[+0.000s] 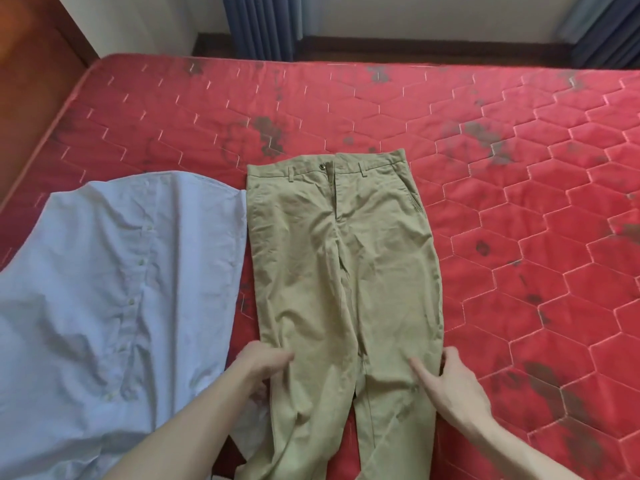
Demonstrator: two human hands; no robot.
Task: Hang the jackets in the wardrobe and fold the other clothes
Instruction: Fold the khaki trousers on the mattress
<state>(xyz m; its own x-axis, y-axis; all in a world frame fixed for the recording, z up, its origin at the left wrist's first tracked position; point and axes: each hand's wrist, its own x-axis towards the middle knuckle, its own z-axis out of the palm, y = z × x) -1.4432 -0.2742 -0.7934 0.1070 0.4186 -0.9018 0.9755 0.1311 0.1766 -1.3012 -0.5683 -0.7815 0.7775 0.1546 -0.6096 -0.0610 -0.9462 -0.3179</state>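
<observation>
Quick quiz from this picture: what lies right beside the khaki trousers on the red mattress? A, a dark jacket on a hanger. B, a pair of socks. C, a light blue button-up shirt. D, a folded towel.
C: a light blue shirt with a row of buttons lies spread out along the left edge of the khaki trousers on the red mattress.

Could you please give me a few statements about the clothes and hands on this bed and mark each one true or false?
1. The trousers lie flat with the waistband at the far end. True.
2. The shirt is already folded into a neat square. False: it lies spread out and wrinkled.
3. The shirt lies to the right of the trousers. False: it is on their left.
4. The left hand grips the trousers' left edge. True.
5. The right hand rests on the mattress, clear of the trousers. False: it holds their right edge.
</observation>
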